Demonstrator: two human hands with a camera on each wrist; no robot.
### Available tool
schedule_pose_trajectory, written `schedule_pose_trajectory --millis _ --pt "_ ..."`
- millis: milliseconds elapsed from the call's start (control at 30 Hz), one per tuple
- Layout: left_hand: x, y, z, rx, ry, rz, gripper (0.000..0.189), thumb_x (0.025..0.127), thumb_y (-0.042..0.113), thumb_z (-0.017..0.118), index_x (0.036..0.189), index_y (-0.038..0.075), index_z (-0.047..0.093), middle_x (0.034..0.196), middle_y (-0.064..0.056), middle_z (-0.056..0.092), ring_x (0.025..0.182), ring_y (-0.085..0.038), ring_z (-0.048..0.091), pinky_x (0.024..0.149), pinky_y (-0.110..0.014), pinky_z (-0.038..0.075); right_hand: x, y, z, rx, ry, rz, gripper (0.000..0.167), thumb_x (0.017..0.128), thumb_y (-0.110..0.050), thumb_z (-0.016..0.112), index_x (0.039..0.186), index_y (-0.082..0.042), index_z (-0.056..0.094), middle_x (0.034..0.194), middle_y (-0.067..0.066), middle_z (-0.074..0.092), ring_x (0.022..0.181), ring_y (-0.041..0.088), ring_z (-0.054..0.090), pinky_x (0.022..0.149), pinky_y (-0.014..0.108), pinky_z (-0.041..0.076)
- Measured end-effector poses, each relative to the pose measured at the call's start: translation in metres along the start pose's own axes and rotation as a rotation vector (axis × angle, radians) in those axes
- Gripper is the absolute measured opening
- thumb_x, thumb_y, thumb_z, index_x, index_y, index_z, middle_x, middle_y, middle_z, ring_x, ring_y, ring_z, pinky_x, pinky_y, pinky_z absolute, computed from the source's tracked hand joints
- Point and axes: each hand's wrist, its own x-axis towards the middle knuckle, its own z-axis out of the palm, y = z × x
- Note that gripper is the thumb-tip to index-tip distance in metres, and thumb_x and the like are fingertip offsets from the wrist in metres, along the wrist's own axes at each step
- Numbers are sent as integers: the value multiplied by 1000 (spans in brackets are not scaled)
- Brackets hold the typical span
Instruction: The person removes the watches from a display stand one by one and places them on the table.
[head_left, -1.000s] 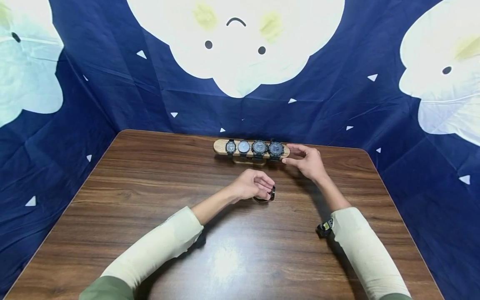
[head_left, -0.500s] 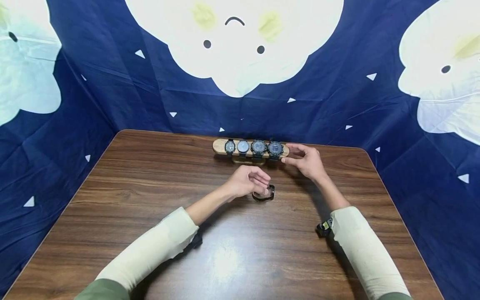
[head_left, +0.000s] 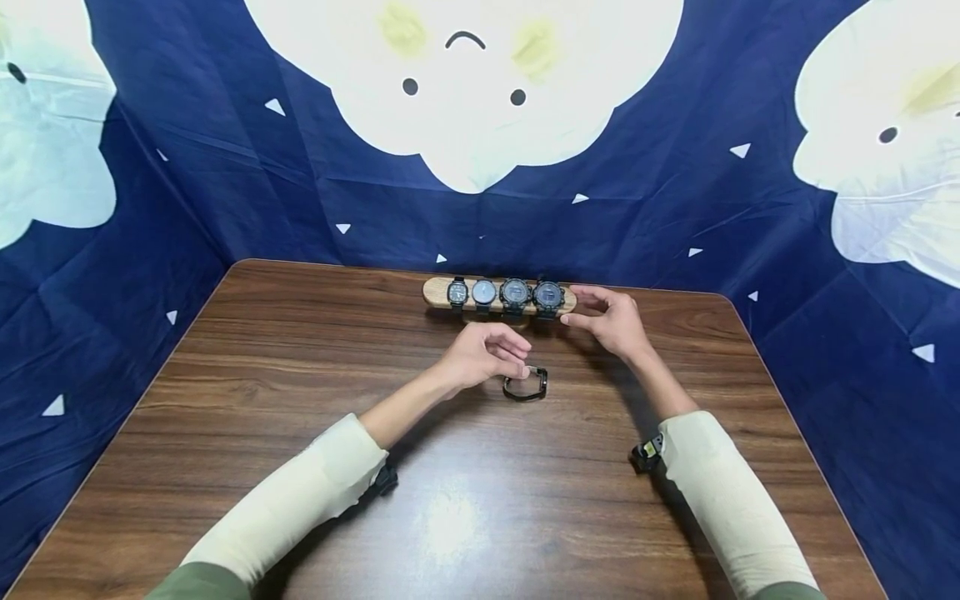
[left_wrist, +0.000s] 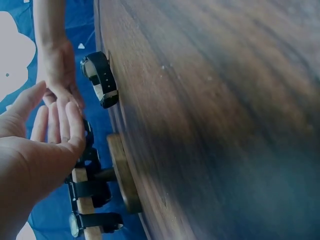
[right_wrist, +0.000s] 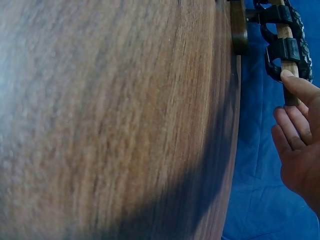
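Observation:
A loose wristwatch [head_left: 525, 398] with a dark strap closed in a loop lies on its side on the table. My left hand [head_left: 480, 354] is just left of it and slightly above, fingers loosely bent; the left wrist view shows a gap between that hand and the watch [left_wrist: 106, 75]. At the back, a wooden watch stand [head_left: 437, 292] carries several dark-strapped watches [head_left: 516, 292] in a row along its bar. My right hand [head_left: 615, 325] pinches the bar's right end, thumb in front; the right wrist view shows the thumb on the wood [right_wrist: 290, 68].
The brown wood-grain table [head_left: 300, 375] ends just behind the stand. A blue curtain [head_left: 247, 192] with white cloud shapes hangs beyond its back and side edges. The stand's base [left_wrist: 122, 172] shows under the bar in the left wrist view.
My left hand has let go of the loose watch and drawn back up and to the left, so more of the watch shows. My right hand stays at the stand's end.

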Motion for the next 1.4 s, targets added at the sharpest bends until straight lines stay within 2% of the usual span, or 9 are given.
schedule_pose_trajectory --millis 267,533,800,1000,1100,1233,1400 --pt "-1 1 -4 -41 17 23 45 85 -11 90 127 -14 73 123 -39 76 86 -8 79 83 -21 64 1 -1 0 -10 -5 12 58 90 -15 97 142 -3 76 144 21 77 136 44 73 118 56 58" --pt "-2 5 -13 0 88 67 46 84 -4 94 127 -9 76 126 -32 78 91 -11 78 88 -23 64 1 -2 -1 -10 -5 8 57 90 -15 97 143 -3 76 145 21 76 137 46 72 119 57 57" --pt "-3 5 -25 -17 192 106 43 85 -3 94 124 -8 77 112 -16 84 91 -11 78 87 -23 66 1 -1 0 -6 -6 12 56 90 -15 97 141 -3 77 144 21 77 136 45 73 118 57 58" --pt "-3 7 -36 -47 288 119 43 84 -4 95 123 -6 77 122 -31 79 89 -8 77 85 -21 66 2 0 0 0 -9 12 57 90 -16 97 142 -3 77 145 21 76 137 46 72 119 57 57" --pt "-4 8 -43 -53 333 135 45 84 -3 96 125 -7 77 123 -35 77 89 -7 76 84 -20 64 1 1 0 -4 -8 15 57 90 -17 97 141 -3 77 145 21 77 137 46 72 119 58 57" --pt "-4 9 -53 -62 396 175 46 84 -4 95 125 -9 76 120 -36 76 87 -6 76 83 -19 64 1 1 -1 1 -7 16 56 90 -15 97 141 -3 77 144 21 77 136 45 73 117 58 58" --pt "-3 9 -67 -12 488 245 47 83 -4 96 125 -8 77 118 -33 77 90 -6 72 84 -16 61 1 1 0 -2 -5 7 56 90 -15 97 141 -3 77 143 21 77 135 45 74 116 56 59"
